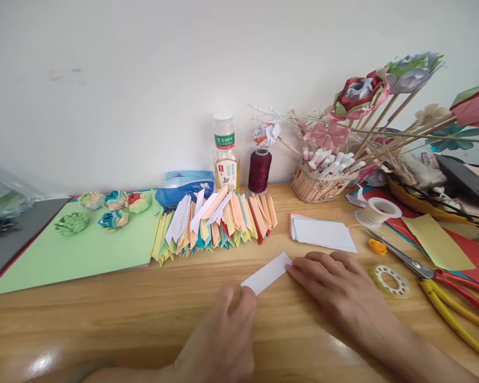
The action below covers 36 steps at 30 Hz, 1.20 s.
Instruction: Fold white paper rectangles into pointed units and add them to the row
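Note:
A narrow white paper strip (266, 274) lies slanted on the wooden table, between my two hands. My left hand (223, 335) has curled fingers, the index fingertip gripping the strip's near left end. At the far right end, fingertips of my right hand (331, 284) hold the strip's edge, the other fingers bent low over the table. Just behind my right hand lies a stack of white and coloured paper rectangles (323, 234). Behind the strip stands a dense row of folded paper pieces (215, 221) in white, peach, yellow, red and teal.
Green paper sheets (104, 255) at left bear several paper rosettes (71, 224). Tissue pack (187, 186), bottle (225, 154), maroon thread cone (259, 170) and flower basket (323, 183) line the wall. At right lie scissors (417, 266), tape roll (390, 281), white spool (377, 213) and yellow-handled pliers (451, 314).

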### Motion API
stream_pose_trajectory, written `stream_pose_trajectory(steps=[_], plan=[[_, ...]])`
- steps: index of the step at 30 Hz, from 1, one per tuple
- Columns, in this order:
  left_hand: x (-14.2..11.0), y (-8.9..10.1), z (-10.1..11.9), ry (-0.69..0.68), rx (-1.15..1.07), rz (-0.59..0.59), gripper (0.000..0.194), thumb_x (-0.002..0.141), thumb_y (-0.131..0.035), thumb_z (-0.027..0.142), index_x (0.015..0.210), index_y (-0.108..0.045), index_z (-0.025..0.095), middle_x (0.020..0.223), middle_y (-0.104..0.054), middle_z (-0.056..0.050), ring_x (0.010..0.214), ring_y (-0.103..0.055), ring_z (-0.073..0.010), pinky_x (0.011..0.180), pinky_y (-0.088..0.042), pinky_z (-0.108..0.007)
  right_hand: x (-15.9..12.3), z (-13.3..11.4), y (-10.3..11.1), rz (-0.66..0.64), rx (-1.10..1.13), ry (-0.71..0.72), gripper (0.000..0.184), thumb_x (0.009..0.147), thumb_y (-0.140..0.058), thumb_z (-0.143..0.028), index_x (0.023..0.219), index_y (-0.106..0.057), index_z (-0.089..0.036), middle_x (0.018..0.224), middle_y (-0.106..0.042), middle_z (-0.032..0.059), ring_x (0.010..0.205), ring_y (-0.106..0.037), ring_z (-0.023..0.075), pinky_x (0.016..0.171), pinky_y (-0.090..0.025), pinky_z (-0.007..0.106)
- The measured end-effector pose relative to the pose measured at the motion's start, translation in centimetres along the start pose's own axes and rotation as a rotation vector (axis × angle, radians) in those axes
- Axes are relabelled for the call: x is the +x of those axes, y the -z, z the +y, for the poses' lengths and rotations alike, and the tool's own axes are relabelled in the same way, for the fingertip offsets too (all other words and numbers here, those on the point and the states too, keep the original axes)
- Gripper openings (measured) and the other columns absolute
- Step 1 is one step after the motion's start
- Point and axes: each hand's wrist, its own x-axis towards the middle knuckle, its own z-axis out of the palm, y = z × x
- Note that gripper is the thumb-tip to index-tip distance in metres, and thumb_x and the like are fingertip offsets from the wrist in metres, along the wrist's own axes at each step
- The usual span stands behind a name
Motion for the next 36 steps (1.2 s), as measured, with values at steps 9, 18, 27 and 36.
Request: stream_pose_trajectory(steps=[9,18,27,36], plan=[[-0.3,0.2,-1.2,-0.002,-0.124,-0.129,0.02,0.084,-0.06,0.035,0.077,-0.071,0.019,0.1,-0.065,-0.01,0.096,-0.047,-0.0225,0.084,-0.033,-0.041,0.5,0.5,-1.0,0.03,0.144,-0.171,0.028,0.092,-0.041,-0.018,0.115,-0.056,-0.012,0.108,-0.062,0.012,0.094,-0.056,0.0216,0.079,-0.046,0.039],[1.7,0.7,-3.6,0.181,-0.131,-0.039,0.018,0.083,-0.058,0.015,0.101,-0.061,0.01,0.081,-0.06,-0.004,0.072,-0.05,-0.0193,0.058,-0.037,-0.032,1.3,-0.3,-1.6,0.008,0.428,-0.223,0.009,0.09,-0.047,-0.018,0.084,-0.055,-0.019,0.096,-0.061,0.0074,0.088,-0.056,0.0194,0.075,-0.048,0.036],[2.5,-1.5,-2.5,0.259,-0.269,-0.028,0.041,0.087,-0.049,0.016,0.126,-0.043,0.01,0.116,-0.052,-0.014,0.09,-0.057,-0.0208,0.066,-0.05,-0.03,1.2,-1.5,-1.7,0.026,0.551,-0.304,0.007,0.088,-0.049,-0.019,0.084,-0.054,-0.019,0.074,-0.057,0.0024,0.067,-0.054,0.0152,0.058,-0.045,0.027],[2.3,-2.3,-2.7,0.16,-0.507,0.125,0.022,0.09,-0.039,0.012,0.098,-0.059,0.014,0.095,-0.062,-0.004,0.079,-0.058,-0.0156,0.068,-0.049,-0.026,1.5,-1.5,1.2,-0.237,0.766,0.021,0.026,0.078,-0.058,-0.02,0.104,-0.06,-0.023,0.106,-0.057,0.0072,0.095,-0.054,0.0192,0.08,-0.046,0.032]])
